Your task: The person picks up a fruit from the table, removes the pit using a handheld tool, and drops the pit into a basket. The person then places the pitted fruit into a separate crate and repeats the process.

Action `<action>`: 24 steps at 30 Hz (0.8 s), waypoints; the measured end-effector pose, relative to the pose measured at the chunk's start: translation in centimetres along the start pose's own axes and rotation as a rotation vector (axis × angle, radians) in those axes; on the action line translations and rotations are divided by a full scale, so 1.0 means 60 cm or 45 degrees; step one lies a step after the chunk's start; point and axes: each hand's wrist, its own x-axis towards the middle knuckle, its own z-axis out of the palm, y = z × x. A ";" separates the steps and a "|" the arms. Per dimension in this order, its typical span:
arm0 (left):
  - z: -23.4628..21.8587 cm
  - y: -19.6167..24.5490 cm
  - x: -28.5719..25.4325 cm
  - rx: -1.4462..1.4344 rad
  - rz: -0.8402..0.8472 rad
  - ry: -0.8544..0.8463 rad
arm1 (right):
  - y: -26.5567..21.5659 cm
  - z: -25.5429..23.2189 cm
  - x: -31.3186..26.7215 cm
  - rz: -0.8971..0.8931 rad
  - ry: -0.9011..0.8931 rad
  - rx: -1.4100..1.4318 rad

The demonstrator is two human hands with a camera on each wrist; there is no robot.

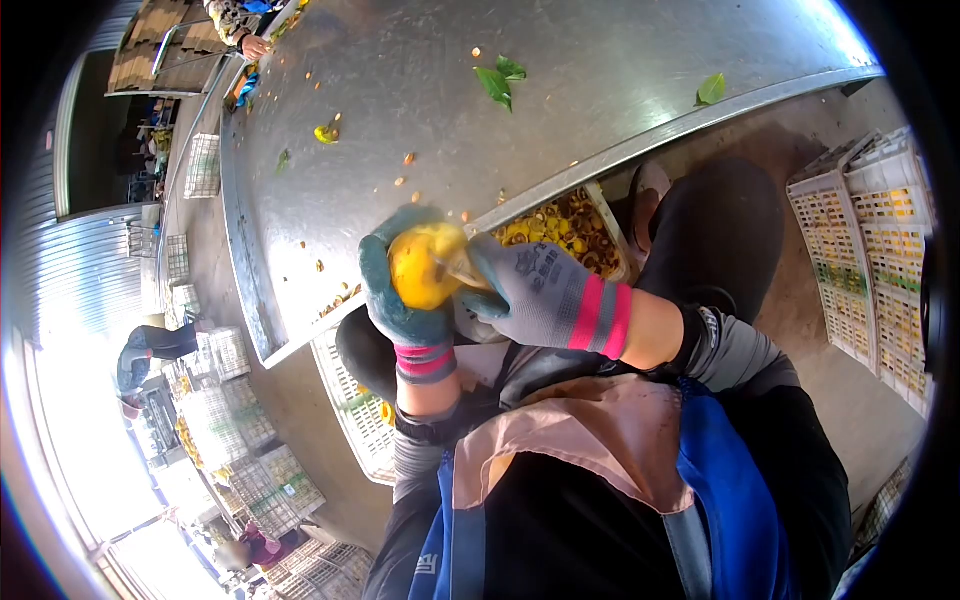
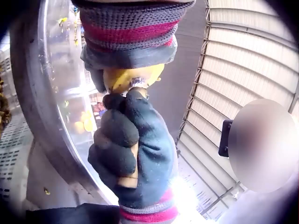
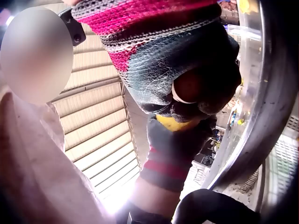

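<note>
My gloved left hand (image 1: 382,298) cups a round yellow-orange fruit (image 1: 418,268) above my lap, fingers wrapped about its far side. My gloved right hand (image 1: 540,288) grips a small knife by its wooden handle (image 2: 128,181), whose butt end sticks out below the curled fingers in the left wrist view. There, the right fingertips and the knife's front end are right at the fruit (image 2: 124,80), where a shiny metal patch shows. In the right wrist view the fruit (image 3: 174,123) is mostly hidden between the two gloves.
A metal table (image 1: 400,90) lies ahead, with green leaves (image 1: 494,86) and small scraps on it. Below its edge stands a crate of yellow and brown trimmings (image 1: 565,235). White crates (image 1: 860,260) stand at right, another (image 1: 355,410) beside my left leg. Another person's hand (image 1: 255,46) is at the far left.
</note>
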 end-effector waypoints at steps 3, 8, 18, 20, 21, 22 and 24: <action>-0.001 0.006 -0.003 -0.029 -0.028 -0.001 | -0.003 0.000 0.002 0.013 0.020 0.039; 0.000 -0.029 -0.005 -0.567 -0.362 0.183 | 0.008 0.022 0.004 -0.035 0.195 0.213; 0.003 -0.029 -0.014 -0.547 -0.241 0.090 | -0.003 -0.014 0.038 -0.115 0.440 0.338; 0.010 -0.007 -0.017 -1.218 -0.466 0.106 | -0.009 -0.003 0.041 -0.103 0.450 0.432; 0.010 -0.008 -0.017 -0.740 -0.248 0.066 | -0.007 -0.005 0.040 -0.063 0.419 0.440; 0.007 -0.009 -0.018 -0.259 -0.034 0.025 | -0.005 -0.006 0.040 -0.022 0.385 0.450; 0.007 -0.008 -0.021 0.213 0.117 0.009 | 0.000 -0.009 0.043 0.003 0.343 0.495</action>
